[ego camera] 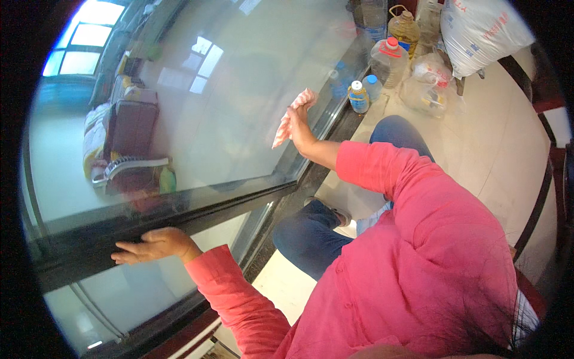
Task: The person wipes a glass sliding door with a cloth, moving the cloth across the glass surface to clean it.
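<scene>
A large glass pane (242, 130) in a dark frame (251, 199) stands before me. Against the glass, near its right edge, my right hand (301, 128) holds a crumpled pink-and-white cloth (283, 130). The cloth sticks out on both sides of the hand. My left hand (159, 244) is at the dark lower rail of the frame, fingers stretched out and nothing held; whether it presses on the rail is hard to tell. Below that rail more glass (148, 287) shows.
Right of the frame stand a small white-capped bottle (358, 97), a blue-capped bottle (372, 86), a red-capped jug (389, 60) and an oil jug (404, 29). Nearby are plastic bags (428, 89) and a full white sack (484, 33). An armchair (132, 130) shows through the glass.
</scene>
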{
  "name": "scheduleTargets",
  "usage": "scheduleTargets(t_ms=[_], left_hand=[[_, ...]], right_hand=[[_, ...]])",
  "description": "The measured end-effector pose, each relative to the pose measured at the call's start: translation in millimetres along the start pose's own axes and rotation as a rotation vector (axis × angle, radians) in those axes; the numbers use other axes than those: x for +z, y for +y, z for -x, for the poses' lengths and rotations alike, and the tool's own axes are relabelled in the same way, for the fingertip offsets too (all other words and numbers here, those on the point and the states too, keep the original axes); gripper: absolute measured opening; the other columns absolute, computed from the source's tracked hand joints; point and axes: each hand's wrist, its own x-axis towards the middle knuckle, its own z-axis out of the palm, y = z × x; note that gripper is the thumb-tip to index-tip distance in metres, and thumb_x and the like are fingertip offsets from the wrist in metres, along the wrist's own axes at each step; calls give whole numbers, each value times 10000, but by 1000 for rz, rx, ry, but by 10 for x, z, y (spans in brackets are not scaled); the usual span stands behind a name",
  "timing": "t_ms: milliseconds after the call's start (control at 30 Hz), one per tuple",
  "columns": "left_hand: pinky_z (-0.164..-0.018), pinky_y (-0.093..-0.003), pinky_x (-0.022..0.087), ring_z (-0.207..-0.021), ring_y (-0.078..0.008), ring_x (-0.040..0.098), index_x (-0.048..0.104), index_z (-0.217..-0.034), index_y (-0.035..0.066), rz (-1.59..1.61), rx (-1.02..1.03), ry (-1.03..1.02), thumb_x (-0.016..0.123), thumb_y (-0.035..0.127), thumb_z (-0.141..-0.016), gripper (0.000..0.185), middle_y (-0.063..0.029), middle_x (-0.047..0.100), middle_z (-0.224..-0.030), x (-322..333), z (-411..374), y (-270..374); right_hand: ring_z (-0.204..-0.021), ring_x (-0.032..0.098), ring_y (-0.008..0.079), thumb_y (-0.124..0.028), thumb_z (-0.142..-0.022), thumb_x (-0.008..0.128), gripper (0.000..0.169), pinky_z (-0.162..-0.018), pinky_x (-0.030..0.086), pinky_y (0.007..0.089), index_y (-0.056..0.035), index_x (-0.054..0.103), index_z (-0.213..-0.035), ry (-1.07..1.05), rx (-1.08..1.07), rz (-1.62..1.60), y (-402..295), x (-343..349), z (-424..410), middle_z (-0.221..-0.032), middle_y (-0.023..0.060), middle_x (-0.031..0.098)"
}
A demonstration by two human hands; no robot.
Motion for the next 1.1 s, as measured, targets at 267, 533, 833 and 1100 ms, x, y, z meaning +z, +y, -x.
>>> scheduleTargets(t_ms=[267,533,833,1100], left_hand=[[-1126,-565,75,-1416,-461,67,308,-1451,22,134,-166,-259,402,306,-965,571,-268,102,-1535,-205,337,172],[-1147,-492,121,-1423,-442,76,275,-1458,14,258,-331,-496,553,96,-852,672,-269,101,-1535,-476,1169,558],[-1130,-455,231,-1399,-388,236,376,-1400,19,432,-531,-733,542,-34,-764,659,-227,257,-1503,-927,1809,819],[-1083,-444,324,-1306,-361,401,499,-1288,23,610,-633,-988,540,-28,-767,525,-192,476,-1354,-1505,2272,944]], right_hand=[[-477,554,287,-388,-959,401,322,-446,523,442,-98,420,-820,-43,349,-114,-830,-4,113,-633,90,490],[-1288,241,390,-262,-952,419,475,-1039,261,416,34,341,-1314,-194,-575,727,-914,193,88,-1403,266,222],[-1389,144,473,-172,-860,553,607,-1132,192,491,39,328,-1383,-649,-1015,1255,-987,270,499,-1485,297,186],[-1367,215,467,-175,-792,621,621,-1115,233,534,28,402,-1337,-850,-1197,1403,-1078,550,635,-1444,276,289]])
